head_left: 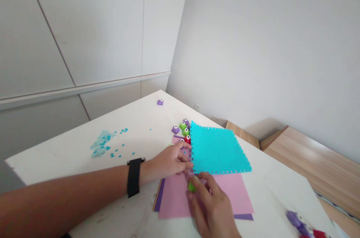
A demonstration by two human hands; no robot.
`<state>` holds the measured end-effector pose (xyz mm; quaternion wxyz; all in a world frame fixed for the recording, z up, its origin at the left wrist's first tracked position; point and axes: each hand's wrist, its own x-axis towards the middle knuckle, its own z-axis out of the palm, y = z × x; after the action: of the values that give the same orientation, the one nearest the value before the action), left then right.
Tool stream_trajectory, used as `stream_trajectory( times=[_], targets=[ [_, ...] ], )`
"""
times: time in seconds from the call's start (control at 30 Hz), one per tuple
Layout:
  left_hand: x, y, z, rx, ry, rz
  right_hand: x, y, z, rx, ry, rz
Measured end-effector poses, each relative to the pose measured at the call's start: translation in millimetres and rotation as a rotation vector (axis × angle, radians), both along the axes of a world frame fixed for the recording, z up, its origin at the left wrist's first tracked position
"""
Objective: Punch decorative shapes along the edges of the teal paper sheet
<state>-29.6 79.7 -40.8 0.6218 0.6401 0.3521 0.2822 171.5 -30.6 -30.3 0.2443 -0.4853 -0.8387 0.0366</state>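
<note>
A turquoise sheet of paper [219,149] has small holes punched along its edges. My left hand [170,158], with a black band on the wrist, pinches the sheet at its left edge near the lower left corner. Just below that corner, my right hand [212,204] is closed around a small green craft punch [192,184], partly covered by the fingers. Under both hands lies a pink sheet [176,202], stacked on purple paper [244,216]. Several punches in purple, green and red, including a red one [187,139], cluster beyond my left hand.
Turquoise paper cutouts [105,142] are scattered on the white table [112,200] at the left. A lone purple punch [160,102] sits near the far corner. More purple punches [298,221] lie at the lower right. White cabinets [92,24] and a wall [267,42] border the table.
</note>
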Motion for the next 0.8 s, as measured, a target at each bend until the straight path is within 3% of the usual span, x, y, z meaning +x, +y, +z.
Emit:
stream_trajectory(
  times=[0.1,0.2,0.33,0.5,0.67,0.8],
  targets=[
    [0.0,0.7,-0.6,0.0,-0.012,0.002,17.1,7.4,7.2,0.052,0.171,-0.152],
    [-0.1,0.7,0.1,-0.006,-0.018,0.002,38.3,19.1,8.3,0.131,0.05,-0.225],
    [0.4,-0.1,-0.4,-0.045,-0.057,0.005,48.6,30.3,3.4,0.16,-0.132,-0.139],
    [2.4,-0.4,-0.7,-0.076,-0.068,0.026,40.2,33.2,-3.3,0.248,-0.138,-0.07],
    [5.6,-0.6,4.3,-0.264,-0.093,-0.044,35.7,26.4,-5.0,0.343,-0.221,-0.024],
    [5.5,0.5,1.3,-0.2,-0.077,-0.054,22.8,17.0,1.8,0.362,-0.253,-0.012]
  ],
)
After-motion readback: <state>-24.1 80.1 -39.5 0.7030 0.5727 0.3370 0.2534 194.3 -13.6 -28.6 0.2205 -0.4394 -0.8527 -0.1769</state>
